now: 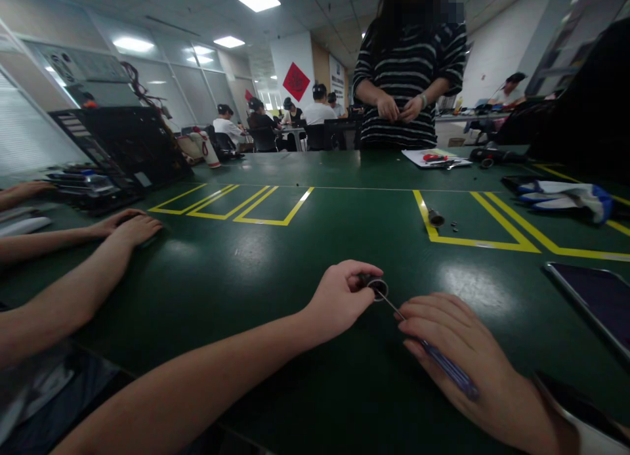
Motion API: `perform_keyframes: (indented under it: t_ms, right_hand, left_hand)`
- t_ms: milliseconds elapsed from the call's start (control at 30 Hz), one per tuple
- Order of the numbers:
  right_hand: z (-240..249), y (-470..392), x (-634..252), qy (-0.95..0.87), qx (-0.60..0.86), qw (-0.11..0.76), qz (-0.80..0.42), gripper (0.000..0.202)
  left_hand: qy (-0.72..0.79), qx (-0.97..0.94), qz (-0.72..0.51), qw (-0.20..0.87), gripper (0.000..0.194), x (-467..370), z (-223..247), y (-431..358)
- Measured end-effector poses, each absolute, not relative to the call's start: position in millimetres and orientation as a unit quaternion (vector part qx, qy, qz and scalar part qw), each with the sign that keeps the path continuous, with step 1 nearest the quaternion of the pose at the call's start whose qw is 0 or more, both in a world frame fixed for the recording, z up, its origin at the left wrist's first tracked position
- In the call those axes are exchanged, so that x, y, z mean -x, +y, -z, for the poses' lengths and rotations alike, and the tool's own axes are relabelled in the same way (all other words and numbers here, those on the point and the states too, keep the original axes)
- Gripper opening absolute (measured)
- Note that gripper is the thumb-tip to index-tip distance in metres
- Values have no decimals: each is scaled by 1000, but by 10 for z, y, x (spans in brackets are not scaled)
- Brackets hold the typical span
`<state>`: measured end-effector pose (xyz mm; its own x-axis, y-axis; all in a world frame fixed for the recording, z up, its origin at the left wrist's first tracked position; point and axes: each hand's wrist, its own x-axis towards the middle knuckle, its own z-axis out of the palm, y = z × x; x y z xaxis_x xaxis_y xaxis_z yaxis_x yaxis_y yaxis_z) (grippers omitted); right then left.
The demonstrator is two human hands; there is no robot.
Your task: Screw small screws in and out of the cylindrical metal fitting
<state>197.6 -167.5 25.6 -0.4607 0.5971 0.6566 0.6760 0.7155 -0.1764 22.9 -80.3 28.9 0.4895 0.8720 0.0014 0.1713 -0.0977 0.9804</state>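
Note:
My left hand (339,297) is closed round a small dark metal cylinder (378,288), its round open end turned toward my right hand. In my right hand (457,356) lies a screwdriver with a purple handle (450,369), held along the palm under the fingers. The thin shaft of this screwdriver reaches into the mouth of the cylinder; its tip is hidden inside. Beyond my hands, a second metal cylinder (436,218) lies on its side by a yellow tape line, with several tiny dark parts (453,226) beside it.
A green table (236,297) bears yellow tape outlines (260,222). At right are a tablet-like device (590,304) and gloves (566,197); farther back, a paper with red-handled tools (436,158). Another person's hands (130,228) rest at left. A person in stripes (408,81) stands opposite.

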Motion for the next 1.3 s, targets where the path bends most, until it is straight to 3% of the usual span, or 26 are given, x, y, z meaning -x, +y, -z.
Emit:
perform_keyframes:
  t_ms: [667, 1300]
  right_hand:
    - [-238, -1678, -1974, -863, 362, 346, 69, 21]
    - [-228, -1672, -2017, -859, 361, 361, 36, 29]
  left_hand:
    - [343, -756, -369, 418, 29, -210, -178, -766]
    - [417, -572, -444, 550, 17, -206, -267, -442]
